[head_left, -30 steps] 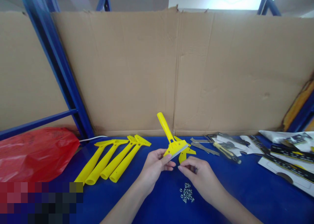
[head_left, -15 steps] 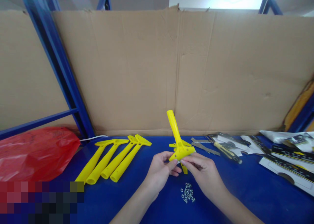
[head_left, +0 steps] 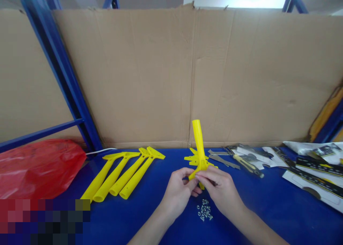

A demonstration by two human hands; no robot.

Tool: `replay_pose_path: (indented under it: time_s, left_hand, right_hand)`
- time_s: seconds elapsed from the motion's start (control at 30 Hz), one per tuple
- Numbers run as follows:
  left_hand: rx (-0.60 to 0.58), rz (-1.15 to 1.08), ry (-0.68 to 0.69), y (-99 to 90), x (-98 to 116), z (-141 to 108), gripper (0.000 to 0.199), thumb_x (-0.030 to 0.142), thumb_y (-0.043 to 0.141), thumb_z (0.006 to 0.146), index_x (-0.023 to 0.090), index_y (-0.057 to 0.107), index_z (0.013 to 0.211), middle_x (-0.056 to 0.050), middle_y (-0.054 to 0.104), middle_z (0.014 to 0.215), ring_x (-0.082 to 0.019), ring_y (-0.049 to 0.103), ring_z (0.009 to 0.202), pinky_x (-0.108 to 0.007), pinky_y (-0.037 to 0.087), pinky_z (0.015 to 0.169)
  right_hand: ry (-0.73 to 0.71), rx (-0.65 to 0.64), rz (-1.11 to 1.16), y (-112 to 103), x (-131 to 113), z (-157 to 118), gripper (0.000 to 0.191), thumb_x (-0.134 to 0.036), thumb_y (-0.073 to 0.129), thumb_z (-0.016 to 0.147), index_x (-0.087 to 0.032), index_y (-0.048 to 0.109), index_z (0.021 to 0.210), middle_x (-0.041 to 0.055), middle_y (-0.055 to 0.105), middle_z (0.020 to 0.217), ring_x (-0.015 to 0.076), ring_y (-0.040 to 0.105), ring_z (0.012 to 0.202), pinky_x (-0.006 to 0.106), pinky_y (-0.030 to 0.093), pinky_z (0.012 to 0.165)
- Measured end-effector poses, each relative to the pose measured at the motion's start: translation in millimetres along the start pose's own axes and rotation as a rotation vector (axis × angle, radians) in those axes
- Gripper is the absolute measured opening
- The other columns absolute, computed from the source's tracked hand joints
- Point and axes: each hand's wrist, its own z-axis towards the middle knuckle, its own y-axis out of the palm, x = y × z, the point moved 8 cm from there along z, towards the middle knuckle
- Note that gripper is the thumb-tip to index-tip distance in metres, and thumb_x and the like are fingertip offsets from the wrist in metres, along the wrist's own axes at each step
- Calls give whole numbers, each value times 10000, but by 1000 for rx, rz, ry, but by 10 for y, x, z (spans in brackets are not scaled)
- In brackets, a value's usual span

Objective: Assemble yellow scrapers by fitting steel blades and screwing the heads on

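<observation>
A yellow plastic handle (head_left: 198, 137) stands nearly upright between my hands, its tube pointing up and its wide head low. My left hand (head_left: 180, 187) is closed on the left end of that head. The fingers of my right hand (head_left: 221, 186) pinch the head's right part, and whatever small piece may lie under them is hidden. Behind the held handle lie several flat yellow pieces (head_left: 191, 158). Just below my hands is a small pile of metal nuts and screws (head_left: 205, 211) on the blue table (head_left: 139, 223).
Several yellow handles (head_left: 136, 177) lie side by side at left, near a red plastic bag (head_left: 40, 170). At right are metal blades (head_left: 225, 160), a screwdriver (head_left: 248, 165) and black-and-white packaging (head_left: 316, 187). A cardboard sheet (head_left: 144, 77) stands behind the table.
The held handle has turned and its tube has swung right, more upright. My right fingers have moved up onto its head. The view has shifted slightly.
</observation>
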Motion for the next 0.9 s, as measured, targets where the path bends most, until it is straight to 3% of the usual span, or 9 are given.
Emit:
replay_pose_path:
  time_s: [0.2,0.53,0.9]
  left_hand:
    - [7,10,14,3,9,17,297,294,760,623,105,621,805,-8,641,632,-83,582,493,-195,476,483]
    - [16,45,42,1,38,9,188,211,692,680,105,618,816,-16,650,663,-86,589,502,-197,477,488]
    - [34,126,87,-11,48,24,191,238,697,686,110,625,807,-27,656,690,-96,590,517,-208,477,504]
  right_hand:
    - [0,17,-87,-11,-13,7,197,-192,520,836,-224,689,741,18,704,709,158,661,643,268,530,602]
    - [125,-82,-182,55,72,-3,171,-176,534,834,-210,641,705,-5,650,637,144,595,567,251,462,559]
    - [234,-91,-237,82,120,-21,161,-185,542,831,-210,625,695,-7,648,620,157,602,573,257,452,557]
